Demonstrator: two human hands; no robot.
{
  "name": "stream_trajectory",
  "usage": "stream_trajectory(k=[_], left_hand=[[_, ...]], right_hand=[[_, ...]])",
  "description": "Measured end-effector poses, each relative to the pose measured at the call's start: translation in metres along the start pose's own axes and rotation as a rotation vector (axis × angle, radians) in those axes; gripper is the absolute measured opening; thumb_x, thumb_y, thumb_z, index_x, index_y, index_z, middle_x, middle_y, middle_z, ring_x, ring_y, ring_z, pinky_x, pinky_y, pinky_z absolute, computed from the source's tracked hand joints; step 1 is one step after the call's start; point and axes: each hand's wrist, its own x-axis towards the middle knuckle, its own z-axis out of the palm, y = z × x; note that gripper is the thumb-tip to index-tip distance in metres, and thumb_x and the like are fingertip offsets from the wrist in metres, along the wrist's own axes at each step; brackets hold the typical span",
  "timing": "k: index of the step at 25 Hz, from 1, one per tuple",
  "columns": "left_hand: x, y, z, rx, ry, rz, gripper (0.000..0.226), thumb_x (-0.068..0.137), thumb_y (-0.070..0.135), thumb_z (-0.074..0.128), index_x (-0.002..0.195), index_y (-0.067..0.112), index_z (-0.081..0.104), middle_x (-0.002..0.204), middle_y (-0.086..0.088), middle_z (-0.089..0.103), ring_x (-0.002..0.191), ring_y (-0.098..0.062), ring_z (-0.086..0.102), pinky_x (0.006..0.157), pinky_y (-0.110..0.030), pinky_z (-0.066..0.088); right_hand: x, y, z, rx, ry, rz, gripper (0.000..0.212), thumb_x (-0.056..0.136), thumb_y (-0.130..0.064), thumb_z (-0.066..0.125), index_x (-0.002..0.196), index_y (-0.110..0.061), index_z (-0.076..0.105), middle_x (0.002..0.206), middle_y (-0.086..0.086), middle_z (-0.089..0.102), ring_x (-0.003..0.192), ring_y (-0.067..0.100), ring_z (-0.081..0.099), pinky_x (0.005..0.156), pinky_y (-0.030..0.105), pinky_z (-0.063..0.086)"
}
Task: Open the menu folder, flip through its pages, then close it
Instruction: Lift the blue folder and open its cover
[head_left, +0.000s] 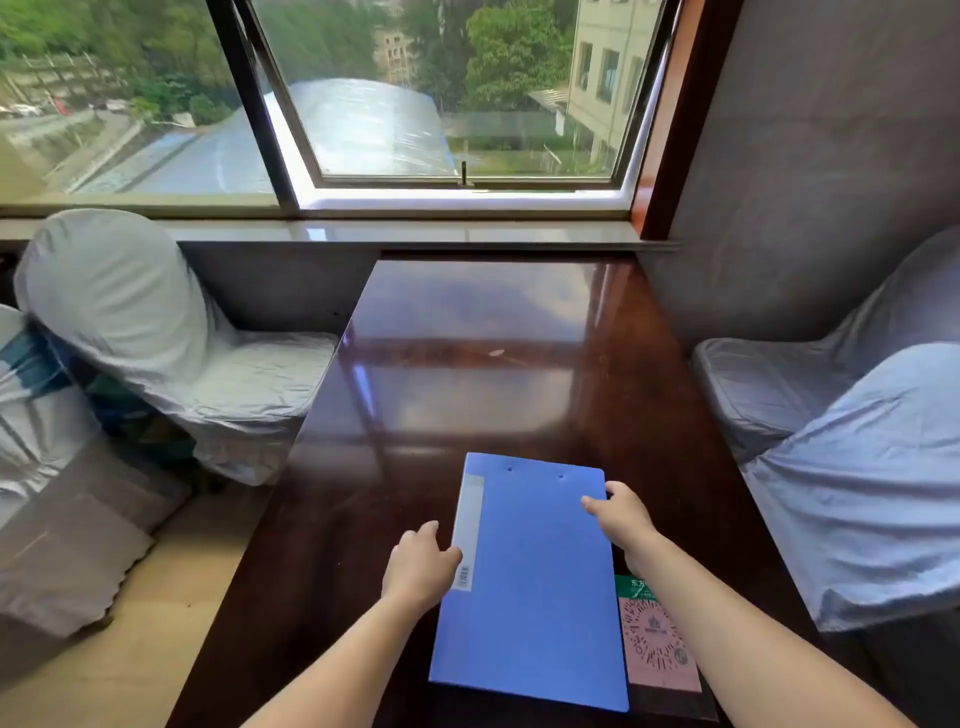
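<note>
Menu folder (535, 582), a flat blue plastic file with a pale label strip along its left spine edge and two small rivets near its far edge, was seen closed and lying on the near part of a glossy dark brown wooden table (493, 364). In the head view, it was framed by both bare hands, which were held apart, one on each long side. The left hand (421, 569) was laid against the spine edge beside the label strip, fingers loosely curled and touching the cover. The right hand (621, 514) was set at the far right corner, with the thumb on top of the cover and the fingers wrapped over the edge; whether the cover was actually pinched could not be told. A pink card printed with a round QR pattern and a green header (657, 639) was seen on the table, partly tucked under the folder's right edge and beneath the right forearm. Chairs draped in pale grey-blue fabric covers (156, 338) were placed on the left, and similar ones (857, 467) on the right. A dark-framed open window (457, 104) was seen beyond the table's far end.
</note>
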Motion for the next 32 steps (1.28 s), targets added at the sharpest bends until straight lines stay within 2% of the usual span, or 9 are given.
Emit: stream_trajectory(k=[2, 5, 7, 8, 10, 15, 19, 23, 32], left_hand=[[0.006, -0.003, 0.006, -0.117, -0.036, -0.090, 0.065, 0.088, 0.031, 0.054, 0.148, 0.013, 0.037, 0.148, -0.011, 0.050, 0.130, -0.030, 0.051, 0.102, -0.039, 0.045], [0.007, -0.003, 0.014, -0.218, -0.099, -0.211, 0.061, 0.086, 0.029, 0.056, 0.142, 0.011, 0.044, 0.139, -0.012, 0.057, 0.118, -0.033, 0.060, 0.093, -0.040, 0.052], [0.010, -0.001, 0.017, -0.302, -0.101, -0.225, 0.031, 0.079, 0.025, 0.056, 0.106, 0.012, 0.063, 0.108, -0.015, 0.066, 0.091, -0.033, 0.063, 0.075, -0.036, 0.049], [0.010, 0.002, 0.018, -0.349, -0.107, -0.230, 0.009, 0.076, 0.022, 0.056, 0.081, 0.014, 0.055, 0.087, -0.012, 0.061, 0.074, -0.030, 0.056, 0.066, -0.035, 0.041], [0.013, 0.006, 0.020, -0.472, -0.116, -0.254, 0.023, 0.080, 0.016, 0.059, 0.066, 0.014, 0.040, 0.071, -0.006, 0.049, 0.063, -0.025, 0.045, 0.061, -0.033, 0.032], [0.015, 0.008, 0.020, -0.703, -0.140, -0.321, 0.022, 0.092, 0.021, 0.066, 0.091, -0.001, 0.065, 0.092, -0.018, 0.073, 0.081, -0.034, 0.071, 0.063, -0.036, 0.053], [0.011, 0.007, 0.013, -0.867, -0.113, -0.273, 0.025, 0.097, 0.011, 0.058, 0.094, -0.012, 0.068, 0.098, -0.032, 0.073, 0.086, -0.046, 0.072, 0.083, -0.061, 0.058], [0.004, 0.004, -0.006, -0.974, -0.103, -0.216, 0.023, 0.099, 0.011, 0.056, 0.097, -0.008, 0.067, 0.102, -0.035, 0.072, 0.082, -0.040, 0.069, 0.083, -0.062, 0.056], [-0.002, 0.000, -0.049, -1.179, -0.127, -0.070, 0.027, 0.100, 0.012, 0.052, 0.101, -0.009, 0.069, 0.087, -0.024, 0.077, 0.067, -0.032, 0.074, 0.059, -0.040, 0.062]], right_hand=[[0.001, 0.002, -0.002, 0.036, 0.035, 0.067, 0.047, 0.095, -0.017, 0.059, 0.136, 0.000, 0.043, 0.100, 0.004, 0.057, 0.075, 0.017, 0.059, 0.079, 0.043, 0.053], [0.005, 0.012, -0.002, 0.051, 0.038, 0.135, 0.048, 0.096, -0.015, 0.057, 0.138, 0.001, 0.039, 0.117, 0.015, 0.054, 0.067, 0.010, 0.049, 0.058, 0.032, 0.046], [0.003, 0.012, -0.001, 0.042, 0.053, 0.146, 0.047, 0.096, -0.016, 0.058, 0.137, 0.001, 0.041, 0.107, 0.011, 0.052, 0.066, 0.010, 0.049, 0.054, 0.030, 0.043], [0.005, 0.012, 0.001, 0.041, 0.063, 0.148, 0.047, 0.096, -0.016, 0.058, 0.136, 0.002, 0.041, 0.099, 0.007, 0.049, 0.066, 0.011, 0.049, 0.055, 0.031, 0.044], [0.008, 0.013, 0.001, 0.061, 0.064, 0.156, 0.045, 0.096, -0.015, 0.059, 0.134, 0.002, 0.042, 0.089, 0.002, 0.046, 0.066, 0.011, 0.049, 0.054, 0.031, 0.044], [0.017, 0.015, 0.000, 0.133, 0.074, 0.165, 0.030, 0.096, -0.013, 0.061, 0.119, 0.002, 0.050, 0.086, 0.003, 0.051, 0.068, 0.013, 0.051, 0.055, 0.032, 0.045], [0.023, 0.017, -0.003, 0.176, 0.051, 0.146, 0.017, 0.094, -0.012, 0.063, 0.084, -0.003, 0.052, 0.087, 0.008, 0.056, 0.073, 0.021, 0.059, 0.077, 0.045, 0.050], [0.022, 0.004, -0.006, 0.259, 0.036, 0.069, 0.057, 0.093, -0.011, 0.066, 0.141, 0.006, 0.041, 0.135, 0.019, 0.054, 0.117, 0.036, 0.058, 0.101, 0.050, 0.048], [-0.016, -0.018, -0.005, 0.436, -0.052, -0.093, 0.066, 0.088, -0.021, 0.074, 0.143, -0.001, 0.043, 0.132, 0.014, 0.060, 0.118, 0.030, 0.061, 0.097, 0.046, 0.052]])
